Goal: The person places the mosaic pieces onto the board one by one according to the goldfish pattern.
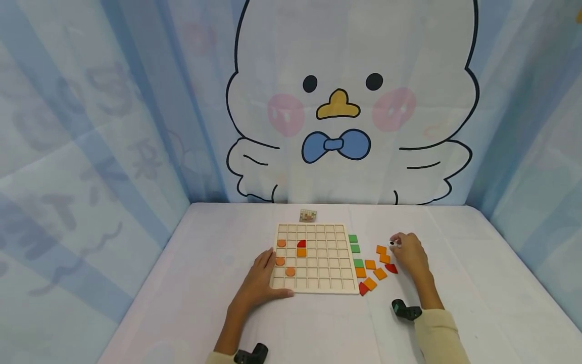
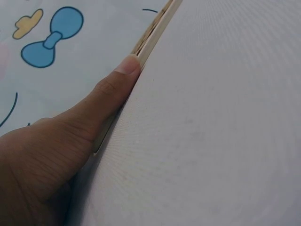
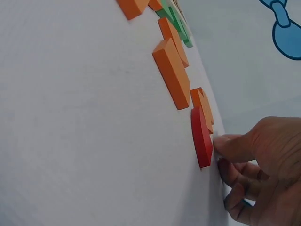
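Note:
A pale wooden grid board (image 1: 325, 273) lies on the table. My left hand (image 1: 260, 284) rests at its near left corner, fingers along the left edge. In the left wrist view the straight thumb (image 2: 101, 96) presses on the board's front edge (image 2: 155, 35). On the grid sit several orange discs (image 1: 290, 272), a red quarter-round piece (image 1: 301, 243) and an orange square (image 1: 301, 252). Right of the loose pieces, my right hand (image 1: 411, 255) pinches a small white and black piece (image 1: 393, 243) at its fingertips. A red curved piece (image 3: 201, 137) lies just beside the right thumb.
Green tiles (image 1: 353, 248) line the board's right edge. Several loose orange squares (image 1: 380, 273) and a red piece (image 1: 363, 288) are scattered nearby. Behind the board lies a small patterned card (image 1: 307, 216). A curtain with a cartoon bird (image 1: 336, 177) hangs behind the table.

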`<state>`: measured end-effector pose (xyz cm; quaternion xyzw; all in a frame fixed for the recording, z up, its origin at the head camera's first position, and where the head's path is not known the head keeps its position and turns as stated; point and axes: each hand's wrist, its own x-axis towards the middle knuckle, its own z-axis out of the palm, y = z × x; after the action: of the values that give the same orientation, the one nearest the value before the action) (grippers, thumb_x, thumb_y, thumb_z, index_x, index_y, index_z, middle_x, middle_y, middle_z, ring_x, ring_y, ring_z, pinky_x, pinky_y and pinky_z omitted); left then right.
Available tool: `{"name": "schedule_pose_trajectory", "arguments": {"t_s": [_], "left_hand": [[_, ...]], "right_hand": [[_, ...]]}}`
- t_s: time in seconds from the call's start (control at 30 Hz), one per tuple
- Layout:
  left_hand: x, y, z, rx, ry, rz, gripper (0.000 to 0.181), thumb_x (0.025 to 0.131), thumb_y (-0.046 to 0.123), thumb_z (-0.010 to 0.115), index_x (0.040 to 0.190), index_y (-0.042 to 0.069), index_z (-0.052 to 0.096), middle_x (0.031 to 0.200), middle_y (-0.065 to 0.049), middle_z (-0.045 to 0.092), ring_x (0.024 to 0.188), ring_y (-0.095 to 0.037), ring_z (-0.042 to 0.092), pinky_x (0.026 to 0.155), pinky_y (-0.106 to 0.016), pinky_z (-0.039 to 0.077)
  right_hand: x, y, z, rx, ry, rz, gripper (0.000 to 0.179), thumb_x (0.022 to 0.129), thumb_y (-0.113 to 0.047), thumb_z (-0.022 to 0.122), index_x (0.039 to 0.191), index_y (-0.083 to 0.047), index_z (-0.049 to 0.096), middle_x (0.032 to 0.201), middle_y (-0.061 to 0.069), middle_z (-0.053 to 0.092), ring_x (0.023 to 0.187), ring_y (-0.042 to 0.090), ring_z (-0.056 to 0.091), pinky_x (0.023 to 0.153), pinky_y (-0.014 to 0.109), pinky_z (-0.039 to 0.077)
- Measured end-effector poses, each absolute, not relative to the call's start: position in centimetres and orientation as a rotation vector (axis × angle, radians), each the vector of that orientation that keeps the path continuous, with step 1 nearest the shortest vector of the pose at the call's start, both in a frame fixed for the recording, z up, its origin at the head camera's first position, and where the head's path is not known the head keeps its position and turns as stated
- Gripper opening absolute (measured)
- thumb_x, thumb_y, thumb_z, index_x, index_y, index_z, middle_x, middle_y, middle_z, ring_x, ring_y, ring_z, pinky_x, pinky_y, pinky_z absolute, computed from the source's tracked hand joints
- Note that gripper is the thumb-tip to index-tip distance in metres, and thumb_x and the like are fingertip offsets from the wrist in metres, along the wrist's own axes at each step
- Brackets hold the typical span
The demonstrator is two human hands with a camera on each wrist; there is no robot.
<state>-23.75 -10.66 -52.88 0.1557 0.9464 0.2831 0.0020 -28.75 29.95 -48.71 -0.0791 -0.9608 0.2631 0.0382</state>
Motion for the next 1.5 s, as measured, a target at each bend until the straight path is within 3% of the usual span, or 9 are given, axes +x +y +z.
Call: {"name": "schedule_pose_trajectory", "arguments": {"t_s": [0.27, 0.57, 1.5], "left_hand": [[-23.6, -10.6, -52.6, 0.484, 2.973, 0.896, 0.124, 0.066, 0.073, 0.074, 0.155, 0.005, 0.023, 0.162, -0.013, 0.019, 0.149, -0.03, 0.021, 0.117, -0.049, 0.03], [-23.7, -10.5, -52.9, 0.491, 2.971, 0.888, 0.123, 0.066, 0.072, 0.075, 0.155, 0.005, 0.023, 0.162, -0.013, 0.019, 0.149, -0.03, 0.021, 0.117, -0.048, 0.03], [-23.4, -10.4, -52.4, 0.495, 2.975, 0.889, 0.123, 0.066, 0.071, 0.075, 0.155, 0.004, 0.022, 0.162, -0.014, 0.019, 0.149, -0.03, 0.021, 0.118, -0.049, 0.029]], "right_hand": [[-28.8, 30.1, -48.9, -0.233, -2.938, 0.83, 0.036, 0.092, -0.014, 0.066, 0.117, 0.011, 0.059, 0.11, 0.028, 0.052, 0.095, 0.037, 0.053, 0.095, 0.053, 0.049], [-28.6, 30.0, -49.5, -0.231, -2.941, 0.793, 0.024, 0.096, -0.008, 0.061, 0.114, 0.006, 0.06, 0.111, 0.026, 0.051, 0.094, 0.035, 0.053, 0.096, 0.051, 0.05], [-28.5, 27.7, -48.8, 0.11, -2.96, 0.779, 0.028, 0.096, -0.013, 0.062, 0.12, 0.001, 0.06, 0.121, 0.02, 0.054, 0.095, 0.03, 0.056, 0.093, 0.049, 0.052]]}}
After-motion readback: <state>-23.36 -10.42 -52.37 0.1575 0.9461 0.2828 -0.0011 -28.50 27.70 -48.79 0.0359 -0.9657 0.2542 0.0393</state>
